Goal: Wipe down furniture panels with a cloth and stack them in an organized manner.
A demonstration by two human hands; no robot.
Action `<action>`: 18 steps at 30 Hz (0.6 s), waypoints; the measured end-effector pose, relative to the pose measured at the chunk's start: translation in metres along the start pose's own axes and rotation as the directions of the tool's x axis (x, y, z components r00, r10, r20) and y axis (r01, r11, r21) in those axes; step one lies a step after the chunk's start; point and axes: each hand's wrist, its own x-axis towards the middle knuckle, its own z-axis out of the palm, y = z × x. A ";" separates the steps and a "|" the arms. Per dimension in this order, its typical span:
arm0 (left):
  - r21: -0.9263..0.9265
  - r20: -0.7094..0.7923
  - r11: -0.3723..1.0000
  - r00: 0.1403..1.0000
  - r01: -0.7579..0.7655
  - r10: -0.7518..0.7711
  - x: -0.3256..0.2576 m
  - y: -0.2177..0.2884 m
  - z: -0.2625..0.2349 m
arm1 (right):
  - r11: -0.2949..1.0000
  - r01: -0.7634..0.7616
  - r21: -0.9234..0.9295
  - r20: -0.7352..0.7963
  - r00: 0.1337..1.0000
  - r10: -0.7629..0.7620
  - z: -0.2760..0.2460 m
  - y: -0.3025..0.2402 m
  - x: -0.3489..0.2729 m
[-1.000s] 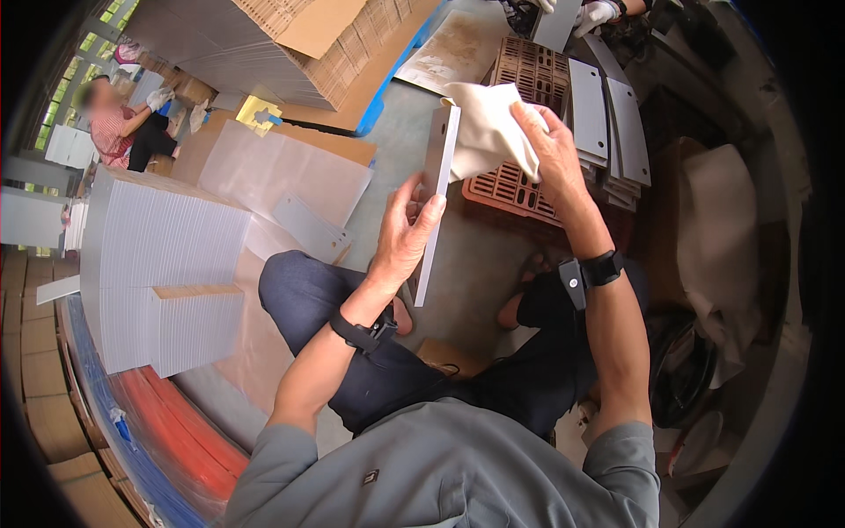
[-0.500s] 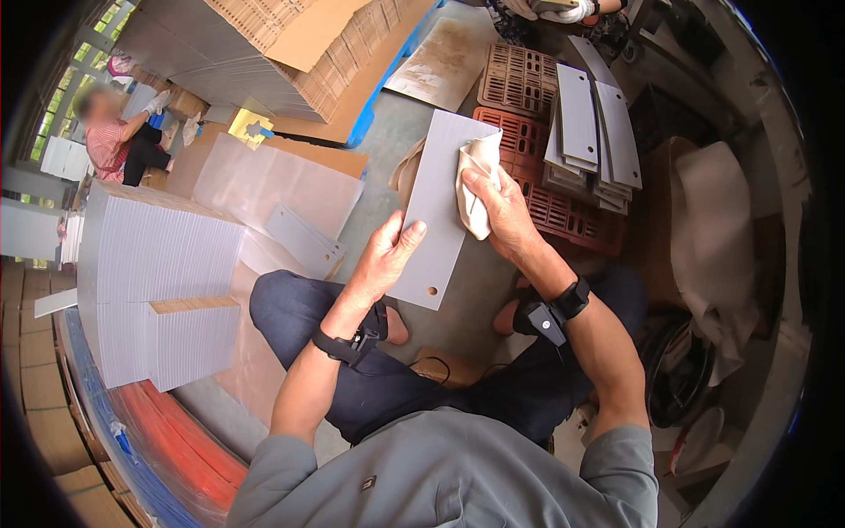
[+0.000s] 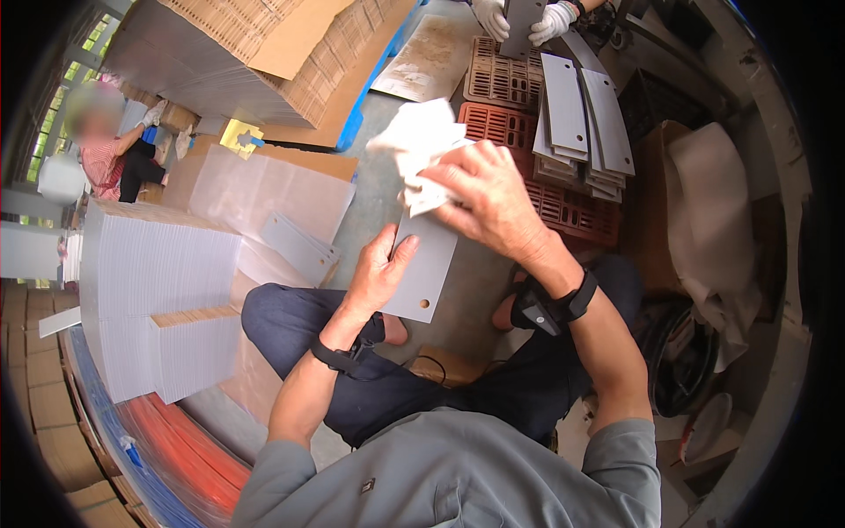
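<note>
A long grey panel (image 3: pixel 421 280) with a round hole near its lower end is held out over the floor between my knees. My left hand (image 3: pixel 381 271) grips its left edge, thumb on the face and fingers behind. My right hand (image 3: pixel 495 198) is closed on a white cloth (image 3: pixel 421 141), bunched up and spread over the panel's far part. The cloth and hand hide the panel's upper end, and whether the cloth touches it there I cannot tell.
Several similar panels (image 3: pixel 563 110) are stacked on orange plastic crates (image 3: pixel 497 119) at the far right. At the far edge, a co-worker's gloved hands (image 3: pixel 553 24) hold a panel. Tall stacks of grey panels (image 3: pixel 163 273) stand left. Another person (image 3: pixel 110 145) sits far left.
My right hand has swung up and over toward the left, and the cloth now fans out across the panel's upper part. The co-worker's hands now show a panel upright between them.
</note>
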 end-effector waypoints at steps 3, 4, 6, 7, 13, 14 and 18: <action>0.086 0.005 0.986 0.990 -0.144 0.144 -0.008 0.004 0.006 | 0.981 0.163 -0.103 -0.126 0.976 -0.176 0.023 0.004 0.007; 0.116 0.037 0.987 0.994 -0.107 0.104 -0.012 0.008 0.002 | 0.994 0.053 -0.091 -0.178 0.982 -0.069 0.019 0.015 0.013; 0.113 0.055 0.987 0.993 -0.113 0.107 -0.012 0.012 0.006 | 0.974 -0.162 0.160 -0.193 0.962 0.192 0.012 0.044 0.020; 0.113 0.075 0.987 0.991 -0.116 0.108 -0.013 0.014 0.006 | 0.921 -0.270 0.281 -0.201 0.922 0.332 0.011 0.054 0.018; 0.063 0.065 0.988 0.988 -0.143 0.139 -0.018 0.016 -0.001 | 0.602 -0.380 0.702 -0.046 0.820 0.571 -0.031 0.067 0.021; 0.067 0.069 0.985 0.986 -0.156 0.152 -0.017 0.017 -0.001 | 0.645 -0.360 0.674 -0.075 0.835 0.545 -0.035 0.066 0.017; 0.101 0.086 0.984 0.987 -0.146 0.137 -0.017 0.024 -0.002 | 0.653 -0.362 0.665 -0.057 0.848 0.528 -0.050 0.063 0.012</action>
